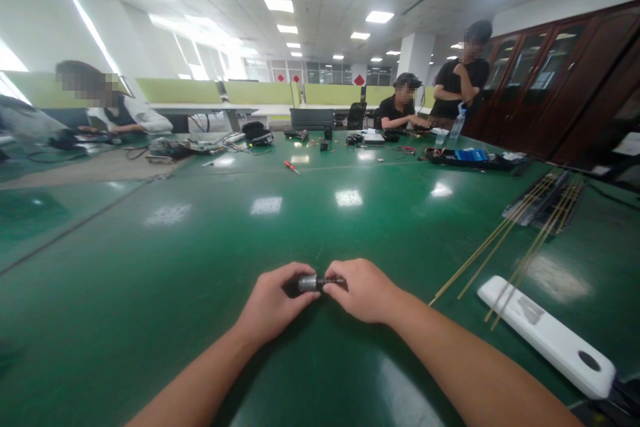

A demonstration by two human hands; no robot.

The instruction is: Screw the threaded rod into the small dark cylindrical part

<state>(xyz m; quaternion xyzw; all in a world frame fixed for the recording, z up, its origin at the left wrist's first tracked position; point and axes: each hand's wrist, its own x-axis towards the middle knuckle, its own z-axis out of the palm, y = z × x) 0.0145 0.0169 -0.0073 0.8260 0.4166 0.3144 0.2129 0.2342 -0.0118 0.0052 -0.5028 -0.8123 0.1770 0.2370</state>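
Note:
My left hand point(273, 300) and my right hand point(363, 288) meet over the green table point(200, 267), both closed on one small part point(313, 282). The part is a short cylinder, silver in the middle and black toward each end, lying level between my fingertips. My left fingers wrap its left end and my right fingers pinch its thin black right end. Most of the part is hidden inside my hands.
A white power strip point(547, 337) lies at the right, with several thin brass rods point(505, 233) slanting past it. A red screwdriver point(291, 166), tools and a blue box point(470, 155) lie far back. Three other people sit or stand at the far edge.

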